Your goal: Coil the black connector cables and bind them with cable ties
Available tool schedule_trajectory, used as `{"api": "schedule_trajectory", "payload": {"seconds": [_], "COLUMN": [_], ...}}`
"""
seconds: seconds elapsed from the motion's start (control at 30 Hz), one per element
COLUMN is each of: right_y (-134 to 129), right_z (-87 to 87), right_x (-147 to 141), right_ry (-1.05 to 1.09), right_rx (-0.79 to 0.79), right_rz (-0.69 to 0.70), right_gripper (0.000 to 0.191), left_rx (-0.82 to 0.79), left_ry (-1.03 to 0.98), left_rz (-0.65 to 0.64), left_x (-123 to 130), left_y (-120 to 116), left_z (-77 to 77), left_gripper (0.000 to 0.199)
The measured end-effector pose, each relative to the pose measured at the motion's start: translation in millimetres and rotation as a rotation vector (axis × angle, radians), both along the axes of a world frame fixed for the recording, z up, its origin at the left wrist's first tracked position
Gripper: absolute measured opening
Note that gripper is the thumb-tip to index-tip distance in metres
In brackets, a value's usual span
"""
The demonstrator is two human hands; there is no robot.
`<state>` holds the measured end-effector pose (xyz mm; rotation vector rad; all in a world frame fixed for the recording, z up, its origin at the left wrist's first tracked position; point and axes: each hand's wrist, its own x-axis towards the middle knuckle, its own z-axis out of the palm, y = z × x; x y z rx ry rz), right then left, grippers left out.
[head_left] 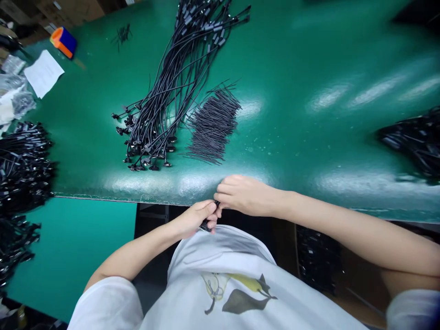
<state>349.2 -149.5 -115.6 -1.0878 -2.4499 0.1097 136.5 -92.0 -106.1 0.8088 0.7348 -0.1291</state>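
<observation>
At the front edge of the green table my left hand [202,216] is closed on a black cable [205,226], whose connector end pokes out below the fingers. My right hand [237,195] meets it there, its fingers pinched at the same dark bundle; what exactly they grip is hidden. Just beyond the hands lies a pile of thin black cable ties [215,126]. To the left of that pile stretches a loose bunch of black cables [172,78], connectors toward me and grey-tagged ends at the far side.
Heaped black cables [24,160] lie at the left. Farther back are a white paper [44,73], a blue and orange holder [63,42] and a few loose ties [123,35]. Black bagged items [415,140] sit at the right. The green table [292,151] ends just at my hands.
</observation>
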Motion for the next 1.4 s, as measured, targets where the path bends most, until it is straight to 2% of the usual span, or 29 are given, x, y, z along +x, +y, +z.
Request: {"api": "schedule_trajectory", "payload": {"seconds": [0.07, 0.13, 0.2, 0.23, 0.3, 0.4, 0.57, 0.73, 0.8, 0.83, 0.93, 1.0, 1.03, 1.13, 1.2, 1.3, 1.4], "right_y": [18.0, 42.7, 69.8, 82.2, 100.9, 109.4, 95.9, 78.6, 66.1, 58.0, 28.0, 8.3, 0.6, -9.1, -6.1, 0.8, 1.8], "right_z": [0.0, -7.1, -21.0, -28.9, -42.7, -51.7, -46.4, -28.5, -19.1, -15.7, -11.0, -8.3, -5.9, 3.2, 8.0, 14.4, 20.8], "right_x": [20.7, 47.6, 73.8, 84.2, 97.0, 99.2, 98.4, 93.4, 71.5, 55.3, -2.2, -33.7, -44.2, -54.2, -50.3, -44.4, -43.7], "right_ry": [0.154, 0.261, 0.227, 0.170, 0.049, -0.004, 0.246, 0.149, 0.200, 0.258, 0.432, 0.442, 0.392, 0.117, 0.015, -0.007, -0.122], "right_rx": [-0.027, -0.011, -0.020, -0.046, -0.099, -0.090, 0.023, 0.019, 0.042, 0.038, -0.126, -0.186, -0.164, 0.027, 0.141, 0.256, 0.381], "right_rz": [-0.158, -0.450, -0.707, -0.752, -0.741, -0.718, -0.852, -1.005, -0.957, -0.876, -0.515, -0.421, -0.423, -0.440, -0.361, -0.154, -0.057], "right_gripper": [0.033, 0.033, 0.032, 0.031, 0.030, 0.028, 0.021, 0.023, 0.022, 0.020, 0.016, 0.016, 0.018, 0.025, 0.030, 0.031, 0.027], "left_rx": [0.020, 0.026, 0.031, 0.037, 0.058, 0.097, 0.120, 0.150, 0.158, 0.164, 0.220, 0.318, 0.385, 0.616, 0.728, 0.773, 0.756], "left_ry": [-0.004, 0.001, -0.013, -0.027, -0.048, -0.058, -0.084, -0.147, -0.173, -0.190, -0.226, -0.211, -0.194, -0.127, -0.088, -0.036, -0.011], "left_rz": [0.114, 0.220, 0.303, 0.332, 0.372, 0.409, 0.441, 0.424, 0.416, 0.406, 0.387, 0.394, 0.396, 0.337, 0.260, 0.117, -0.008], "left_x": [2.0, 3.4, 4.8, 5.2, 5.4, 3.3, 2.0, 4.2, 5.0, 5.6, 7.9, 7.8, 6.9, 2.4, -0.4, -4.5, -10.3], "left_y": [1.0, 4.2, 8.4, 10.2, 12.8, 14.0, 13.8, 12.0, 11.4, 11.4, 12.5, 12.7, 12.5, 13.0, 15.1, 18.5, 18.7], "left_z": [0.8, 4.1, 8.3, 10.0, 11.5, 8.5, 2.2, 8.4, 8.0, 6.3, -2.1, -6.6, -7.7, -6.9, -4.0, 0.3, 1.4], "left_gripper": [0.054, 0.053, 0.053, 0.054, 0.054, 0.053, 0.052, 0.055, 0.061, 0.065, 0.077, 0.072, 0.068, 0.058, 0.054, 0.053, 0.054]}}
